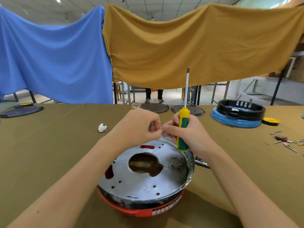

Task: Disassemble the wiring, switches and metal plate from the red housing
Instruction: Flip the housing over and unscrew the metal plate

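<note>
The fingers of the left hand [139, 125] are curled, and its thumb and forefinger pinch a tiny metal piece [161, 128], too small to tell what it is. The right hand's fingertips [165, 127] meet that same piece from the other side, so both hands touch just above the far rim of the metal plate [164, 181]. The right hand [189, 130] also grips a screwdriver [183, 127], its remaining fingers wrapped round the yellow and green handle, with the steel shaft pointing straight up and the butt of the handle down at the plate's far right rim.

The shiny round plate has a large irregular hole in its middle and small holes around it, with red showing through some slots. It sits in the red housing [141, 211], tilted, at the near edge of the table [49, 145], which is covered in olive cloth.

A small white lump [102, 127] lies to the left of the hands. Along the far edge lie dark round discs [154, 108], and toward the far right corner a black ring [240, 109] rests on a blue ring [235, 120]. Loose small parts [286, 142] lie scattered at the right edge. Blue and mustard cloths hang behind the table.
</note>
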The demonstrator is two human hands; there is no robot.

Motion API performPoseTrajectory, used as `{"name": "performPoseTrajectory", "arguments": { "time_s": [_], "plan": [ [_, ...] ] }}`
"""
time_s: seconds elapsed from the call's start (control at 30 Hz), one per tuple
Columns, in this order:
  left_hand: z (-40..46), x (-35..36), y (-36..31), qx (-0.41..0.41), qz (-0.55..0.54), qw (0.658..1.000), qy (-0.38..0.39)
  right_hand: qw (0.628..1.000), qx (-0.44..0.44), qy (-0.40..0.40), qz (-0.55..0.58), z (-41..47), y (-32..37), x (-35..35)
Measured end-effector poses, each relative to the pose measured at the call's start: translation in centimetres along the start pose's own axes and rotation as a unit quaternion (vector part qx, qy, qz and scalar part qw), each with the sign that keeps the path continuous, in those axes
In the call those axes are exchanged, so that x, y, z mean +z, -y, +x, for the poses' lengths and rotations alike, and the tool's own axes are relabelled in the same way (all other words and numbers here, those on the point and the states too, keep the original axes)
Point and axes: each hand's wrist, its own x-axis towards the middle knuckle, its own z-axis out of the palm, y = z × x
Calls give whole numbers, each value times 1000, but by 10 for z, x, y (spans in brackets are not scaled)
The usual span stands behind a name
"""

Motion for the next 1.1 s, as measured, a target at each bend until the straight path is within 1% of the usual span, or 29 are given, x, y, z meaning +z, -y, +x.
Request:
{"name": "performPoseTrajectory", "arguments": {
  "time_s": [0.1,0.17,0.27,0.33,0.37,0.4,0.47,0.5,0.63,0.7,0.83,1.0,1.1],
  "plan": [
    [0,1,1,-21,-23,1000,3,999,-24,-16,-21,2,-4,-1],
    [-5,1,4,-41,-35,999,9,998,-23,-42,-35,5,-7,-6],
    [-21,-3,19,-111,-27,993,8,993,23,-95,-61,5,-5,-29],
    [-37,-7,34,-178,-10,984,15,984,74,-82,-137,-1,-3,-52],
    [-45,-8,42,-211,-5,977,24,973,102,-68,-198,-5,-2,-64],
    [-53,-9,49,-243,-6,969,38,953,130,-54,-270,-10,-2,-74],
    [-67,-8,58,-292,-33,953,70,899,176,-32,-401,-19,-1,-89],
    [-72,-7,60,-308,-57,946,77,874,195,-24,-444,-23,-1,-94],
    [-78,-7,59,-380,-146,912,51,794,266,-5,-547,-37,2,-105],
    [-79,-10,58,-410,-185,892,37,775,289,-5,-562,-42,2,-107],
    [-85,-13,55,-452,-241,859,2,765,303,-7,-568,-49,-7,-102],
    [-92,-13,49,-481,-298,824,-29,783,313,-24,-537,-53,-10,-100],
    [-94,-13,48,-497,-314,808,-44,810,293,-61,-504,-55,2,-106]
  ]
}}
